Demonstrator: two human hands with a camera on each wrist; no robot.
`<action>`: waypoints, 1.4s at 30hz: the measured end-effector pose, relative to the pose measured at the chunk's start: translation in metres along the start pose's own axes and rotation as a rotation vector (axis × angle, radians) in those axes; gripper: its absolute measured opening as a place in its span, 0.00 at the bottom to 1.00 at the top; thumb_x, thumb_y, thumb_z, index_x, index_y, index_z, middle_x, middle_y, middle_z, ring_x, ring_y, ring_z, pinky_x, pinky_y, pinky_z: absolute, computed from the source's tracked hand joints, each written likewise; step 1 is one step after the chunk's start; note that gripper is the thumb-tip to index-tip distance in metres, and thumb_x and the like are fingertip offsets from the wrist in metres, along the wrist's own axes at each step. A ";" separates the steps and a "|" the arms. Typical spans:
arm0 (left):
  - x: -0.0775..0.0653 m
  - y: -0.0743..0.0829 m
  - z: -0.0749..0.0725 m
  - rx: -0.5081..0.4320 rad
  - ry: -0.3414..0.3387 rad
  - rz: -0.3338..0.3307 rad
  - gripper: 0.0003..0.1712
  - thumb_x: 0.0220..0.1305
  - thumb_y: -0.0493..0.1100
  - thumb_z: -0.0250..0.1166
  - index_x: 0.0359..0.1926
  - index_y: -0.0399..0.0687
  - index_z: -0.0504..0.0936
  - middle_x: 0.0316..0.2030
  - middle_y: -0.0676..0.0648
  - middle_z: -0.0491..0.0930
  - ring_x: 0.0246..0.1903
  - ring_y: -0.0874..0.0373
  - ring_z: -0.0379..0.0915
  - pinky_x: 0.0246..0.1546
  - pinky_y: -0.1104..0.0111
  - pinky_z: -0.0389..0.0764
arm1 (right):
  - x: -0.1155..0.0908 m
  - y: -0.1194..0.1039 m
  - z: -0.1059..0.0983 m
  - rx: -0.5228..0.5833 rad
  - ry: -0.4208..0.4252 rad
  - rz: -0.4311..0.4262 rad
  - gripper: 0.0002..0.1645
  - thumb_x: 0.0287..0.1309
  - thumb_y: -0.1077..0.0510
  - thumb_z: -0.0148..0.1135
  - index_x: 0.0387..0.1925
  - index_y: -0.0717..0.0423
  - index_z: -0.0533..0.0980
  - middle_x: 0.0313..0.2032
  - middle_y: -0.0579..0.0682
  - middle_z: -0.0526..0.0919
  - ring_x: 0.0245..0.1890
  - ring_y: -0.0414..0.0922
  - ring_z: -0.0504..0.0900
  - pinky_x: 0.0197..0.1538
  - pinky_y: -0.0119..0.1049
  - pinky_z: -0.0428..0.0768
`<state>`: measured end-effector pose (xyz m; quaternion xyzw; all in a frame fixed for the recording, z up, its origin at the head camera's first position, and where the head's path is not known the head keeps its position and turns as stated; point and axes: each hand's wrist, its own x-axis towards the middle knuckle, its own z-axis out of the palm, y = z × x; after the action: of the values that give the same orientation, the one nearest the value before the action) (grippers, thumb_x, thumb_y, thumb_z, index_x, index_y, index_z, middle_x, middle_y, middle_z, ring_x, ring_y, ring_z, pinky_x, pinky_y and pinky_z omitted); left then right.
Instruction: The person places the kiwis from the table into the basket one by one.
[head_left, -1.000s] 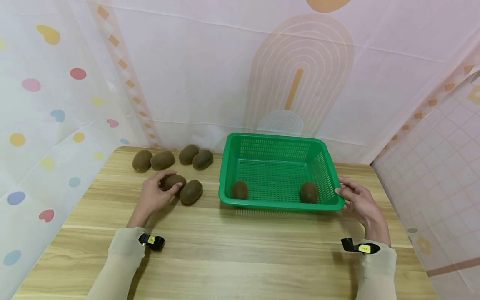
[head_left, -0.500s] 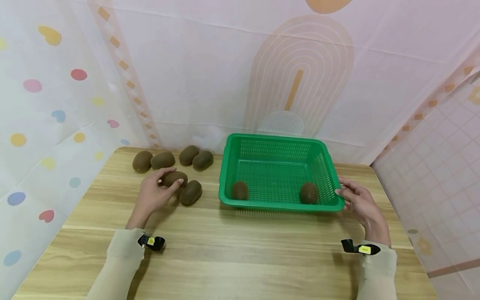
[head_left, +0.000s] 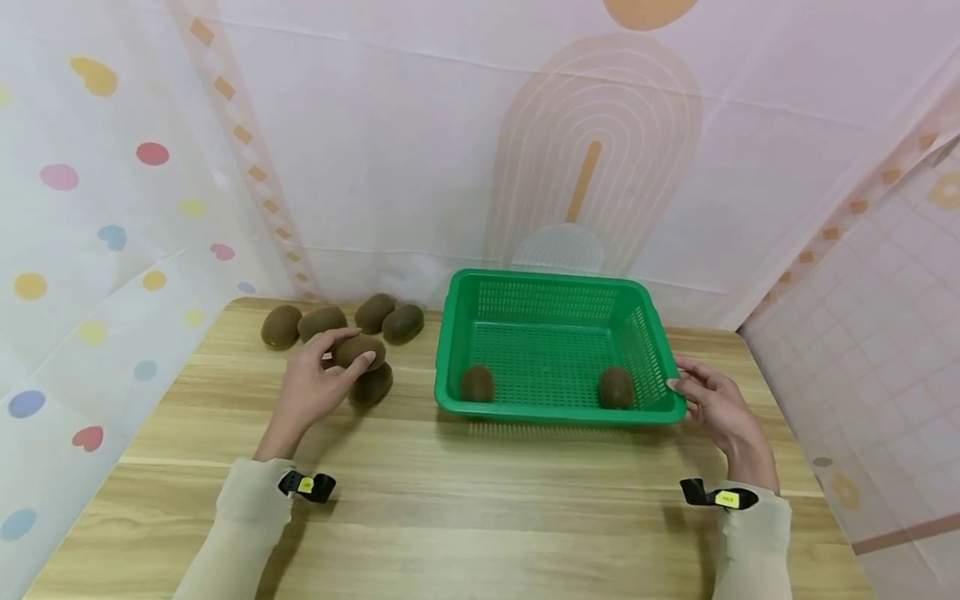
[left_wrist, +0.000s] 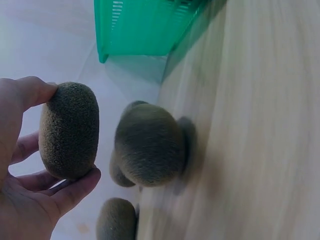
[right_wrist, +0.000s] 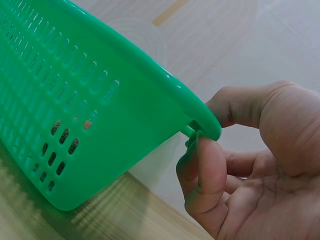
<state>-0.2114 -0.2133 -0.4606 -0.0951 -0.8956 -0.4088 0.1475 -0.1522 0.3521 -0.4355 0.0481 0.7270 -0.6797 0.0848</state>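
Note:
A brown fuzzy kiwi (head_left: 360,353) is pinched between the thumb and fingers of my left hand (head_left: 313,383); the left wrist view shows this kiwi (left_wrist: 70,131) raised off the table. Just under it in the head view, another kiwi (head_left: 372,387) lies on the wood, partly covered. My right hand (head_left: 716,408) grips the right rim of a green plastic basket (head_left: 555,414), thumb on top and fingers curled beneath the edge, as the right wrist view shows at the basket's rim (right_wrist: 200,112). Inside the basket sit two kiwis, one at left (head_left: 477,384) and one at right (head_left: 617,387).
Behind my left hand lie several more kiwis, among them a pair (head_left: 388,318) near the back edge and another kiwi (head_left: 282,327) at the far left. The wooden table (head_left: 480,517) meets a patterned cloth backdrop (head_left: 390,150) behind and on both sides.
The kiwi in my left hand has come up off the table and shifted slightly right, now overlapping the kiwi beside it. My right hand stays at the basket rim.

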 end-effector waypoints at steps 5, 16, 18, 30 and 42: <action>0.003 0.008 0.001 -0.019 0.008 0.010 0.27 0.68 0.53 0.70 0.62 0.45 0.81 0.57 0.41 0.81 0.48 0.54 0.78 0.48 0.62 0.83 | 0.001 0.000 0.000 -0.006 0.001 -0.001 0.29 0.74 0.58 0.59 0.71 0.58 0.65 0.43 0.40 0.80 0.34 0.32 0.82 0.31 0.27 0.81; 0.011 0.029 0.006 -0.118 0.015 0.057 0.24 0.67 0.49 0.71 0.61 0.47 0.82 0.54 0.44 0.82 0.47 0.59 0.77 0.47 0.82 0.78 | 0.002 0.001 0.000 0.006 0.023 0.021 0.32 0.73 0.57 0.60 0.73 0.59 0.63 0.42 0.39 0.80 0.34 0.32 0.81 0.31 0.27 0.80; 0.013 0.033 0.008 -0.140 0.014 0.061 0.24 0.67 0.48 0.71 0.62 0.47 0.82 0.54 0.44 0.82 0.47 0.59 0.77 0.47 0.83 0.78 | 0.002 0.001 0.000 0.003 0.023 0.021 0.32 0.73 0.57 0.60 0.73 0.60 0.62 0.42 0.38 0.79 0.34 0.32 0.81 0.31 0.27 0.79; 0.026 0.059 0.017 -0.254 -0.022 0.108 0.24 0.68 0.46 0.70 0.63 0.46 0.81 0.58 0.45 0.82 0.47 0.59 0.80 0.49 0.77 0.81 | 0.002 0.002 0.000 -0.012 0.004 -0.013 0.27 0.73 0.58 0.60 0.69 0.55 0.67 0.43 0.38 0.81 0.36 0.33 0.83 0.33 0.28 0.83; 0.038 0.080 0.030 -0.289 -0.013 0.139 0.22 0.67 0.47 0.71 0.61 0.53 0.82 0.58 0.47 0.82 0.47 0.57 0.81 0.46 0.77 0.80 | 0.002 0.001 -0.001 0.003 0.013 0.006 0.30 0.73 0.59 0.61 0.71 0.58 0.65 0.42 0.38 0.82 0.35 0.33 0.83 0.32 0.29 0.83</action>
<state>-0.2294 -0.1374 -0.4098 -0.1797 -0.8197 -0.5215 0.1543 -0.1538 0.3535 -0.4367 0.0549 0.7264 -0.6801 0.0819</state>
